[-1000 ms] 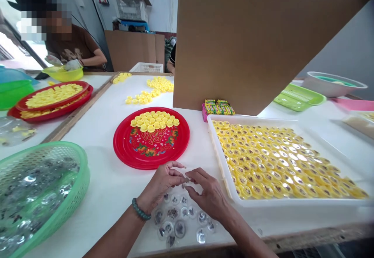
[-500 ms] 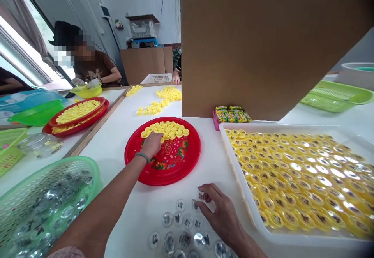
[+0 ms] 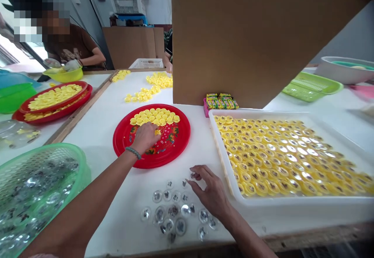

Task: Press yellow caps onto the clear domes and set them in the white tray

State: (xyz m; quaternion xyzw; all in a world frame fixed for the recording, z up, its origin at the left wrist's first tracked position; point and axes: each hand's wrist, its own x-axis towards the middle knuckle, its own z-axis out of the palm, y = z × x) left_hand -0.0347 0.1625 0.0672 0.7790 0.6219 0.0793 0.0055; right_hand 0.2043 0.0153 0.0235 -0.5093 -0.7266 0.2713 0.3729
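Note:
My left hand [image 3: 144, 137] is over the red round tray [image 3: 121, 149], its fingers closed on a small yellow plastic cap [image 3: 157, 132]. Beyond the fingertips, rows of similar yellow caps [image 3: 157, 114] lie on the far part of the tray. My right hand [image 3: 212, 193] hovers above the white table at the right edge of some loose clear domed discs [image 3: 175, 196] with dark printed pictures. Between its fingers is one clear disc [image 3: 193, 175], partly hidden by them. Several discs are scattered in front of me, between my forearms.
A white tray [image 3: 217, 152] of yellow pieces with pictures stands on the right. The green basket [image 3: 83, 168] at left holds many clear discs. A brown cardboard sheet [image 3: 233, 36] rises behind a pink box [image 3: 206, 108]. A co-worker [image 3: 78, 43] sits far left.
My hands were together above the discs; the left has reached out to the red tray and now holds a yellow cap. My right hand stays near the discs. The view swung and returned.

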